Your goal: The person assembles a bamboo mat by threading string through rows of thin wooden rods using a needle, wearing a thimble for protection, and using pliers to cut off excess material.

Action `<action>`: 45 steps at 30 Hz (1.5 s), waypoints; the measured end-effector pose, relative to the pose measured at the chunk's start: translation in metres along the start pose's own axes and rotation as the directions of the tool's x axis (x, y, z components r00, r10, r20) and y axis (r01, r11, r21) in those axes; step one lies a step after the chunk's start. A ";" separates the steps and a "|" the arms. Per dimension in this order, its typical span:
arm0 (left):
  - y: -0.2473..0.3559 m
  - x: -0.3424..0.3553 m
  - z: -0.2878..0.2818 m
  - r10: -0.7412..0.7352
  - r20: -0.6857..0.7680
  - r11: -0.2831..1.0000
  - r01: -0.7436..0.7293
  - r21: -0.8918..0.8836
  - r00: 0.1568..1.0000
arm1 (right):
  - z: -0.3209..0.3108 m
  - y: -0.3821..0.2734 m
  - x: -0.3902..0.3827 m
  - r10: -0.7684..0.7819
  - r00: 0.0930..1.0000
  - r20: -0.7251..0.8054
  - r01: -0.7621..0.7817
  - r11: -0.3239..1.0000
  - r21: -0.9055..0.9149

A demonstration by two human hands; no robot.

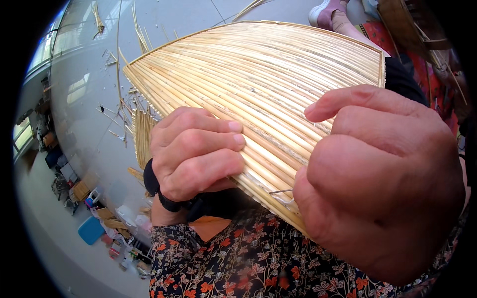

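Gray floor (79, 141) shows past a big stalk mat (258, 74), which is near a flowery shirt (228, 260). The left hand (195, 151) grips the mat's edge; the right hand (375, 174) pinches a thin needle (281, 191).

Left fisheye of a head-worn pair, looking steeply down in front of the wearer.
From where I stand, it sits close over the right hand (372, 174), which looms largest, with the left hand (196, 154) a little farther off; past the slatted panel's (258, 74) far edge the view runs out across the floor (89, 124). The wearer's patterned clothing (238, 253) lies along the bottom, and straight lines bow toward a dark, round rim.
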State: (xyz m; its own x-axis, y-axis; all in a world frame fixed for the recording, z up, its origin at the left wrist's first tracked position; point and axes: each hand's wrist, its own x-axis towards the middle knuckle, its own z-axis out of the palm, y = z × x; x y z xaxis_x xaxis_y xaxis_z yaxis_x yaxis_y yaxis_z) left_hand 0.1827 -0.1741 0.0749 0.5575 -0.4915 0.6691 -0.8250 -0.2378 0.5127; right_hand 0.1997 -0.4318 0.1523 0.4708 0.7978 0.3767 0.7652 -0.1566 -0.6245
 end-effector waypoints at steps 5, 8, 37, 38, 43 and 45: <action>-0.006 -0.012 0.023 0.045 -0.237 0.998 -0.055 -0.036 0.970 | 0.000 0.002 0.001 -0.005 1.000 -0.001 0.005 1.000 0.005; -0.009 -0.010 0.023 0.069 -0.253 0.996 -0.082 -0.039 0.965 | 0.000 0.002 0.001 0.000 1.000 -0.014 0.000 1.000 0.009; 0.003 0.002 -0.003 -0.022 -0.015 0.988 0.024 0.150 1.000 | -0.007 0.002 0.034 -0.114 0.982 0.152 0.131 0.986 -0.104; 0.002 0.003 -0.005 -0.010 -0.020 0.986 0.013 0.165 1.000 | -0.010 0.000 0.037 -0.119 0.973 0.198 0.146 0.982 -0.123; -0.018 -0.002 -0.011 0.092 -0.013 0.995 -0.091 0.051 0.996 | -0.025 -0.002 0.047 -0.120 0.916 0.382 0.213 0.954 -0.212; -0.021 -0.002 -0.008 0.076 -0.052 0.995 -0.072 0.072 0.996 | -0.028 0.006 0.050 -0.112 0.887 0.447 0.233 0.946 -0.225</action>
State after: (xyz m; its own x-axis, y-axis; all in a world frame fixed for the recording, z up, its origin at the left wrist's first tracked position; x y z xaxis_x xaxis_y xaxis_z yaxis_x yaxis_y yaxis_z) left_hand 0.1999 -0.1616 0.0670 0.4975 -0.4639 0.7330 -0.8674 -0.2614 0.4233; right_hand 0.2407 -0.4095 0.1866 0.1358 0.9859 0.0979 0.9324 -0.0938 -0.3490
